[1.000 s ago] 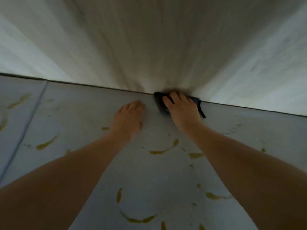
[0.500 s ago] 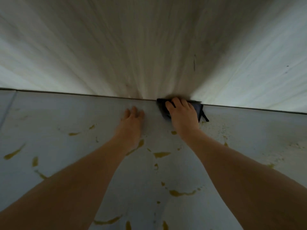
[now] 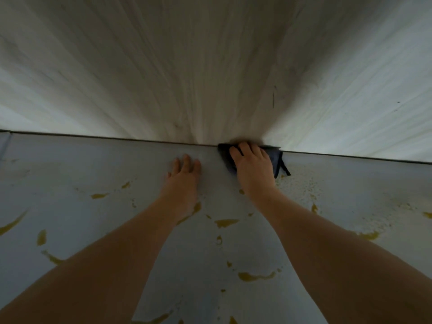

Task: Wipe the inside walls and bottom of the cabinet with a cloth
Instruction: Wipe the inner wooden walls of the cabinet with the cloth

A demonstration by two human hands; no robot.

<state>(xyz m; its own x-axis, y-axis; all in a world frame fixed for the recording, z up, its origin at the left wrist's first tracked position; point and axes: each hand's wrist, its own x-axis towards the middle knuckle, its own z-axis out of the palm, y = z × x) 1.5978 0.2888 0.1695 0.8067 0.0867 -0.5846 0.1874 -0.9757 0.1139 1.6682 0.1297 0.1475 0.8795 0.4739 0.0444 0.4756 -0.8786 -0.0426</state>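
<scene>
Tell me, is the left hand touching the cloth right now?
Apart. The head view shows the left hand flat on the cabinet bottom, with a bare strip of that surface between it and the dark cloth under the right hand.

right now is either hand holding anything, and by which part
The right hand presses flat on the middle of the cloth, fingers straight, not gripping. The left hand holds nothing.

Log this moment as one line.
right hand presses cloth at back seam | left hand flat on cabinet bottom | yellow stains remain
</scene>
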